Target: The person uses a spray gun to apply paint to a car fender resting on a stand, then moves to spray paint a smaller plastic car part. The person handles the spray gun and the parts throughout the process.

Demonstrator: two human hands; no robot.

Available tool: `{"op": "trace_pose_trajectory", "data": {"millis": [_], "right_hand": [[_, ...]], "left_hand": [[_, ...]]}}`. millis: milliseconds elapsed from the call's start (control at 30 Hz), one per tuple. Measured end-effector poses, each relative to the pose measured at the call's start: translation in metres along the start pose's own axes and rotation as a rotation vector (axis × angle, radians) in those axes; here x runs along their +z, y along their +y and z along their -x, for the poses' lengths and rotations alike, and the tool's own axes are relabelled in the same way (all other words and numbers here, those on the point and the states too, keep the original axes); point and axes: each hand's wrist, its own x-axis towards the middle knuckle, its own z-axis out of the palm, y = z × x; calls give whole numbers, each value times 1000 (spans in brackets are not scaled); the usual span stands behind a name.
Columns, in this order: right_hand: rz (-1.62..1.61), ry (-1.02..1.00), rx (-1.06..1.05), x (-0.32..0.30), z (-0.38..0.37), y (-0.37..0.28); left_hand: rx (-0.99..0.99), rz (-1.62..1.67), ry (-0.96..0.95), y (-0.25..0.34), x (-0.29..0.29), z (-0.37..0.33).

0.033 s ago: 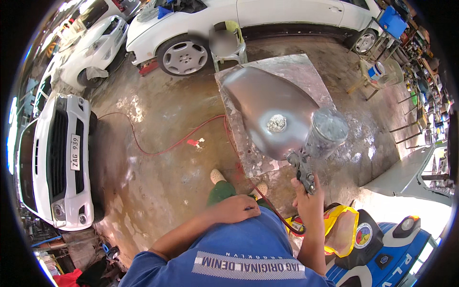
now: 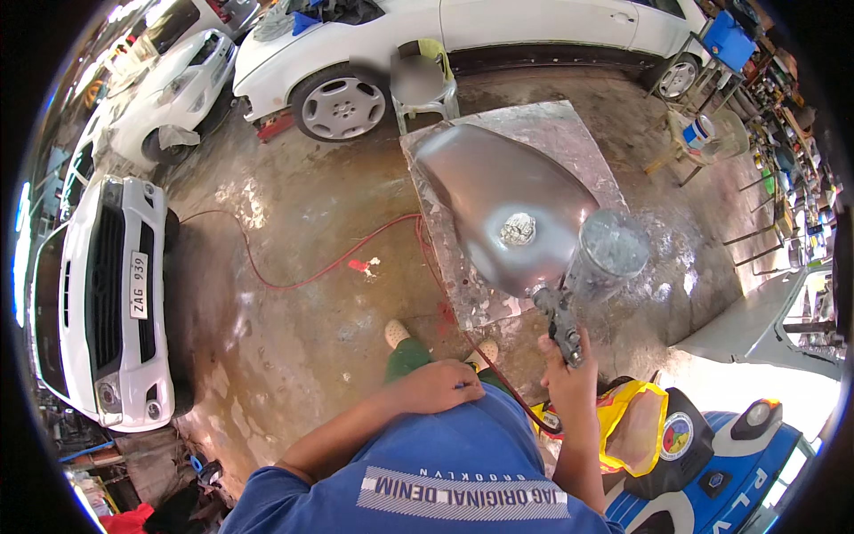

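My right hand point(image 2: 574, 374) is closed around the grip of a metal spray gun point(image 2: 560, 325). Its clear cup point(image 2: 612, 252) sticks up beside a grey motorcycle fuel tank point(image 2: 494, 191). The gun's nozzle points at the near end of the tank, close to its filler opening point(image 2: 518, 229). The tank lies on a silver, paint-dusted stand top point(image 2: 569, 133). My left hand point(image 2: 436, 387) rests flat on my hip over the blue shirt and holds nothing.
A red air hose point(image 2: 302, 278) snakes over the wet concrete floor to my feet. White cars point(image 2: 98, 294) stand at the left and at the back point(image 2: 498, 36). A plastic chair point(image 2: 422, 84) stands behind the stand. A blue and yellow vehicle point(image 2: 712, 454) is at the lower right.
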Motion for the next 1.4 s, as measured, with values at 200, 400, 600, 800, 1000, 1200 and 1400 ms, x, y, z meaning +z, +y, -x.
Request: {"op": "trace_pose_trajectory", "data": {"millis": [200, 400, 600, 800, 1000, 1200, 1400], "right_hand": [[127, 100, -159, 57, 24, 41], [214, 298, -88, 134, 29, 50], [136, 455, 70, 192, 36, 56], [195, 569, 132, 247, 33, 57], [192, 620, 45, 265, 22, 85], [200, 679, 0, 276, 9, 105], [319, 687, 25, 288, 4, 90]], "left_hand": [[-3, 11, 13, -24, -27, 24], [-88, 25, 119, -125, -65, 73], [-518, 88, 385, -324, -80, 163], [-328, -406, 145, -569, -37, 290], [-817, -14, 262, -609, -41, 329], [-573, -190, 76, -578, -68, 300], [-565, 44, 258, -584, -75, 279]]}}
